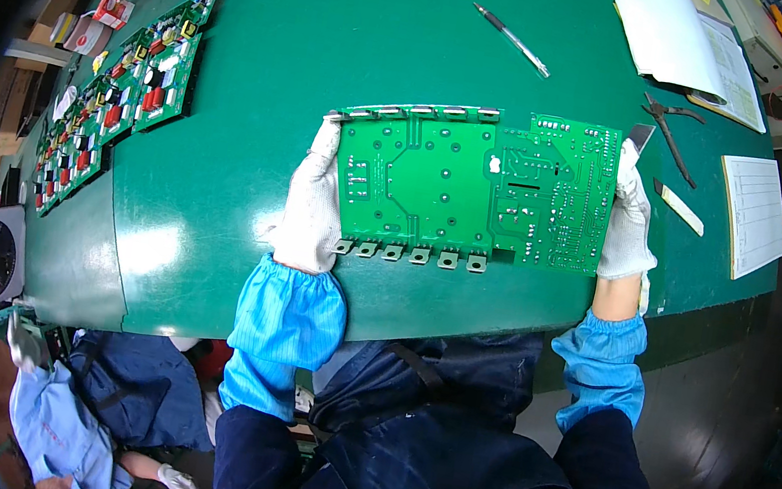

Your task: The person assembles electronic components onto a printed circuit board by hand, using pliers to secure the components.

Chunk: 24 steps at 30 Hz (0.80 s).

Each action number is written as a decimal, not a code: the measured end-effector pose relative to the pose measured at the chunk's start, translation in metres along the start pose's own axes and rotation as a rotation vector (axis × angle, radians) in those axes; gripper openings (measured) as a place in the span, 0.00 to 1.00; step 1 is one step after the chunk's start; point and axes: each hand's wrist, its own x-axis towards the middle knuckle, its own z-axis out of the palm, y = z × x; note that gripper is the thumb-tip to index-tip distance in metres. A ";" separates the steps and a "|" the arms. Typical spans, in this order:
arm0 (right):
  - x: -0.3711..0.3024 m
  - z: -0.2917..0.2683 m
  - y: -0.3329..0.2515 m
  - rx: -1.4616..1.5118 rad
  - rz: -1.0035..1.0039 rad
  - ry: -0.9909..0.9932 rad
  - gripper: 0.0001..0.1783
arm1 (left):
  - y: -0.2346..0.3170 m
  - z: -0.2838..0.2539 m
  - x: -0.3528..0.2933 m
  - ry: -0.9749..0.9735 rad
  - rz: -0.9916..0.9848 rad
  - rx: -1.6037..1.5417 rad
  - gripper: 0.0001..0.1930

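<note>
Probably stiff, light and fragile, the circuit board (446, 182) suits edge holds; left hand (314, 208) and right hand (628, 234) pinch its opposite ends closed.

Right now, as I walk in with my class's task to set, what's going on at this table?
A person in white gloves holds a green circuit board over the green table, left hand and right hand at opposite ends. More boards lie to the left; a pen and pliers lie beyond and to the right.
</note>
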 end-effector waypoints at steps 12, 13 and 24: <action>-0.004 0.004 -0.001 0.008 -0.035 -0.042 0.22 | -0.003 -0.002 0.002 0.007 0.024 -0.010 0.24; -0.004 0.005 -0.001 0.007 -0.036 -0.039 0.22 | -0.004 -0.002 0.003 -0.005 0.025 -0.035 0.24; -0.001 0.000 -0.001 -0.011 0.019 -0.011 0.22 | -0.002 0.000 0.002 -0.059 -0.036 -0.115 0.23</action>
